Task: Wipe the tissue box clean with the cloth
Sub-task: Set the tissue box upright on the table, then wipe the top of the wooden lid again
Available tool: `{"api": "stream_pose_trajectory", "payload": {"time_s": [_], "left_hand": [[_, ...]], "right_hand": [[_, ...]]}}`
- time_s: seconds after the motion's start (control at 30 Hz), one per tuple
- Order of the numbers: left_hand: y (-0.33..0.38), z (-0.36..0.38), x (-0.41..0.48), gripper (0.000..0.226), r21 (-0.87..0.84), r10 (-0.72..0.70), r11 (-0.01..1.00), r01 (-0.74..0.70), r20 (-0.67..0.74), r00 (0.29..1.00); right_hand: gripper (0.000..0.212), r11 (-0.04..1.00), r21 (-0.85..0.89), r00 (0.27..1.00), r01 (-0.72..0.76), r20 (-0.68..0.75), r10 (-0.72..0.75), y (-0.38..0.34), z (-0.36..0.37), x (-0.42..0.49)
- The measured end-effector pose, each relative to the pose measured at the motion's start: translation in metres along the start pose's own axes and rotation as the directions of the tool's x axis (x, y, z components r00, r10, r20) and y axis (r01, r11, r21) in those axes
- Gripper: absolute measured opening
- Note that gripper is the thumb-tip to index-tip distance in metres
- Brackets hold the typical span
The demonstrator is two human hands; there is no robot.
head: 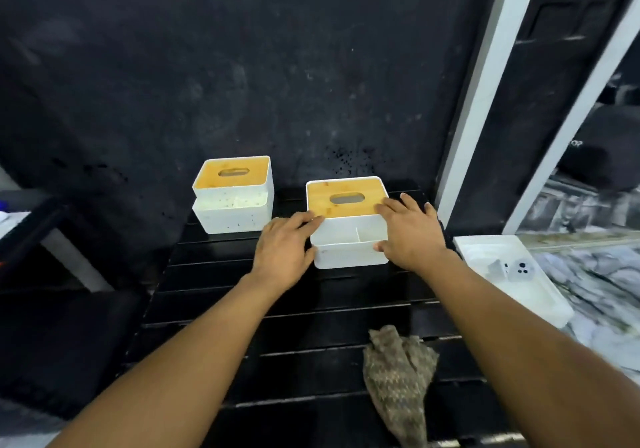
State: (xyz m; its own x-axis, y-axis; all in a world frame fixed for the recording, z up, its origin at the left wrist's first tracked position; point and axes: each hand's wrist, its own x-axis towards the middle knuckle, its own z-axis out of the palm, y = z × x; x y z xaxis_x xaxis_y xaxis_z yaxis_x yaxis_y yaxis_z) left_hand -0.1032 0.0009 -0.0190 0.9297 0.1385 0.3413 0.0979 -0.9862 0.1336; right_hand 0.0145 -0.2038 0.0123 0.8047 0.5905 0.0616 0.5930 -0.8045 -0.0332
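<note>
A white tissue box (346,250) with a wooden lid and an oval slot stands on the black slatted table (311,309). My left hand (282,251) presses against its left side, fingers on the lid's corner. My right hand (410,231) clasps its right side, fingers spread over the lid edge. A brownish patterned cloth (398,375) lies crumpled on the table nearer me, between my forearms, touched by neither hand. A second, speckled tissue box (232,201) sits to the left at the back.
A dark wall rises right behind the boxes. A white tray (540,295) holding a small grey object rests at the right on a marble surface. A white door frame (485,94) stands at the back right. Dark furniture fills the left.
</note>
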Motion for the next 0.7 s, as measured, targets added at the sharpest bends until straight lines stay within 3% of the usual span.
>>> {"api": "stream_pose_trajectory", "payload": {"time_s": [0.33, 0.63, 0.7], "left_hand": [[0.004, 0.044, 0.114, 0.057, 0.076, 0.005, 0.997, -0.005, 0.006, 1.0], [-0.005, 0.036, 0.126, 0.072, 0.113, 0.028, 0.993, -0.041, 0.108, 0.994], [-0.014, 0.023, 0.115, 0.073, 0.099, 0.035, 0.994, -0.039, 0.046, 0.998]], "right_hand": [[0.076, 0.995, 0.016, 0.995, -0.095, 0.011, 0.095, 0.056, 0.007, 0.09], [0.082, 0.995, -0.072, 0.998, -0.066, -0.004, 0.066, 0.06, 0.014, 0.105], [0.087, 0.991, -0.128, 0.995, -0.048, -0.088, 0.036, 0.054, 0.025, 0.091]]}}
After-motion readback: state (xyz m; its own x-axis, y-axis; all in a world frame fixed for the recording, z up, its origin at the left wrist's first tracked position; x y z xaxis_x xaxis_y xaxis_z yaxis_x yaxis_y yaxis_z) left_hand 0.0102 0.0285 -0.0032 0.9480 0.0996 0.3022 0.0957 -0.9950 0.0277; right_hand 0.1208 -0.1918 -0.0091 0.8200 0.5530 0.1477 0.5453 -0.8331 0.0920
